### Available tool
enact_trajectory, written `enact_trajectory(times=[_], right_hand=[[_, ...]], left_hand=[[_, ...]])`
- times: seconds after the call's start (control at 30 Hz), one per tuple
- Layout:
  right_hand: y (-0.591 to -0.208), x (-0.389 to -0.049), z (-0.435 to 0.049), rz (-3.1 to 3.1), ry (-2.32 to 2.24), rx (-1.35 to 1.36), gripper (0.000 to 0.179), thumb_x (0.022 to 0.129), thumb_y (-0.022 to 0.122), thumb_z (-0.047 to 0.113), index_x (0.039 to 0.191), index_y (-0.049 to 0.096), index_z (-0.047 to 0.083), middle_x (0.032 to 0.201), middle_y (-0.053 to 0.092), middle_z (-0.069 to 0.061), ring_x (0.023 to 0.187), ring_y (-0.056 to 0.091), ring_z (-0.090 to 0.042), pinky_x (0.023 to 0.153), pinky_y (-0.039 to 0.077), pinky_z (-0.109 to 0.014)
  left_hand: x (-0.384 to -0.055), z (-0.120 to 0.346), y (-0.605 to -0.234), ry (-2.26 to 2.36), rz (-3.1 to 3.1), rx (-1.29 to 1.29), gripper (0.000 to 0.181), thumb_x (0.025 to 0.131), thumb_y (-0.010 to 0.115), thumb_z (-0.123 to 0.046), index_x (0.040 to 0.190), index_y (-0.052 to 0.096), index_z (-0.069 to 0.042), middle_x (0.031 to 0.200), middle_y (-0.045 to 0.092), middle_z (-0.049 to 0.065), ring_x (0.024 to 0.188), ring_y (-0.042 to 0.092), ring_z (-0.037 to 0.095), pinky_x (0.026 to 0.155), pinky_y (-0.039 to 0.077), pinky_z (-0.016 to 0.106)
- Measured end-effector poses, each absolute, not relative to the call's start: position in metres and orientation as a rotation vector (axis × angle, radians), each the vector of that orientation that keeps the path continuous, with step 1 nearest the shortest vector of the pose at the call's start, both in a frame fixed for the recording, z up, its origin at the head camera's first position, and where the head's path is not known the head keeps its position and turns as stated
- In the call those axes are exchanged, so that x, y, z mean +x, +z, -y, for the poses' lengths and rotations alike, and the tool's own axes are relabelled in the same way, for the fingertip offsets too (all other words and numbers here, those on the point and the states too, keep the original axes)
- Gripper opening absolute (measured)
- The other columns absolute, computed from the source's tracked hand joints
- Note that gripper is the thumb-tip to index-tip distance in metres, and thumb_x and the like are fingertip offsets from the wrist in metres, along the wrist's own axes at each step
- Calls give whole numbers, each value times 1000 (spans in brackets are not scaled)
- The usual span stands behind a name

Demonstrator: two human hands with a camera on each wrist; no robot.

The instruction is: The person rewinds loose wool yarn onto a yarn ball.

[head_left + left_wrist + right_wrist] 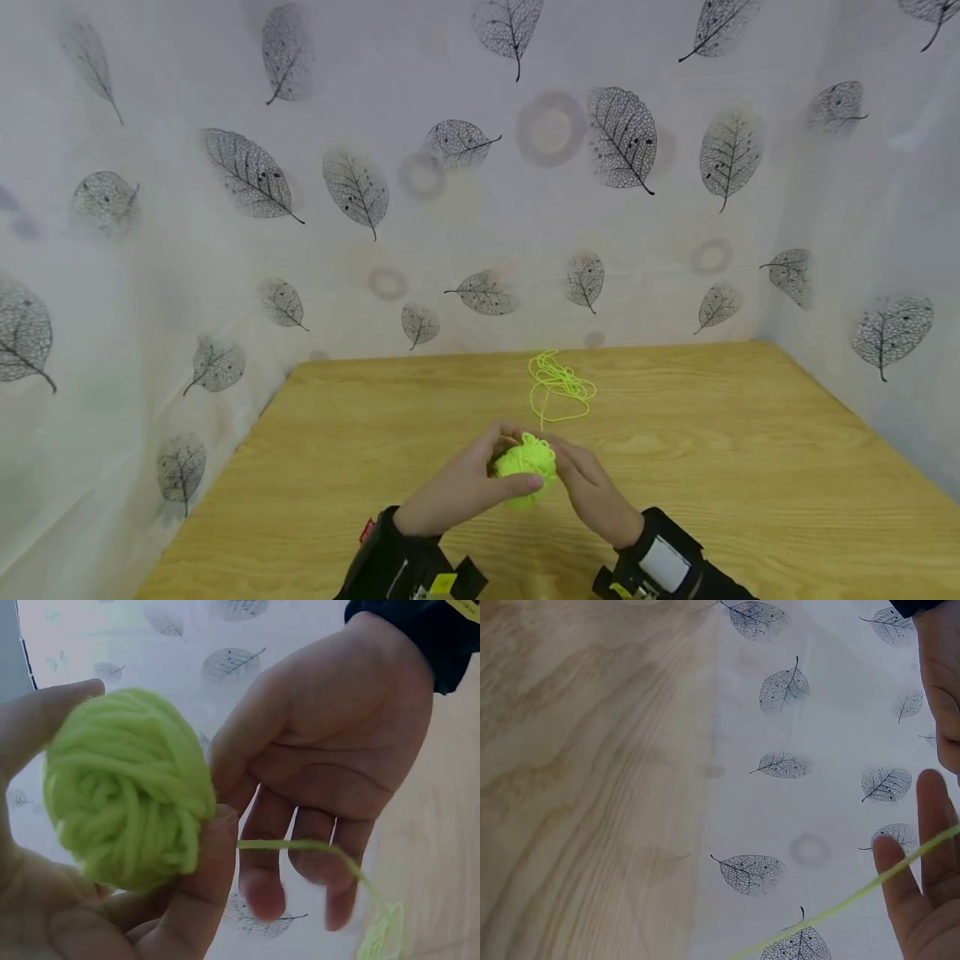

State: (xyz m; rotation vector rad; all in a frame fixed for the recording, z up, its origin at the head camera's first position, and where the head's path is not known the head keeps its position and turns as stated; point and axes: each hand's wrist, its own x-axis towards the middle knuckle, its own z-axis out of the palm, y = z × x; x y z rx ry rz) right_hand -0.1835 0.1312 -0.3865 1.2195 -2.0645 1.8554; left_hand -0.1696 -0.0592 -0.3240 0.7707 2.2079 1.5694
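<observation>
My left hand (468, 483) holds a ball of neon yellow-green yarn (527, 468), its thumb across the near side. The left wrist view shows the wound yarn ball (127, 787) cupped between thumb and fingers. Beside it, on the right, is my right hand (596, 492), its fingers extended toward the ball. A single yarn strand (289, 844) crosses the right hand's fingers and runs off to the loose yarn. In the right wrist view the strand (855, 895) passes in front of the right fingers (900, 889). The right thumb and index tips are partly hidden at the ball.
Loose loops of the same yarn (558, 387) lie toward the far edge of the wooden table (375, 433). A white leaf-printed curtain (465, 225) surrounds the table at the back and sides. Both wrists wear black bands with devices.
</observation>
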Motion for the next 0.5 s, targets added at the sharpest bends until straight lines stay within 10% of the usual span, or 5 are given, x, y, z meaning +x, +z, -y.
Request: enact_trajectory(times=[0.2, 0.5], right_hand=[[-393, -185, -130, 2114, 1806, 1146, 25, 99, 33, -4, 108, 56, -9, 65, 52, -14, 50, 47, -12, 42, 47, -32], [-393, -179, -119, 2320, 1290, 1105, 24, 92, 51, -2, 71, 57, 9, 55, 39, 11, 46, 29, 6, 40, 29, -13]], left_hand=[[-174, 58, -324, 1742, -2119, 649, 56, 85, 66, -26, 130, 35, -13, 120, 45, 15, 98, 54, 24, 79, 50, 42], [-181, 56, -333, 1940, -2173, 536, 63, 80, 71, -29, 129, 36, -8, 120, 48, 17, 100, 54, 26, 79, 49, 41]])
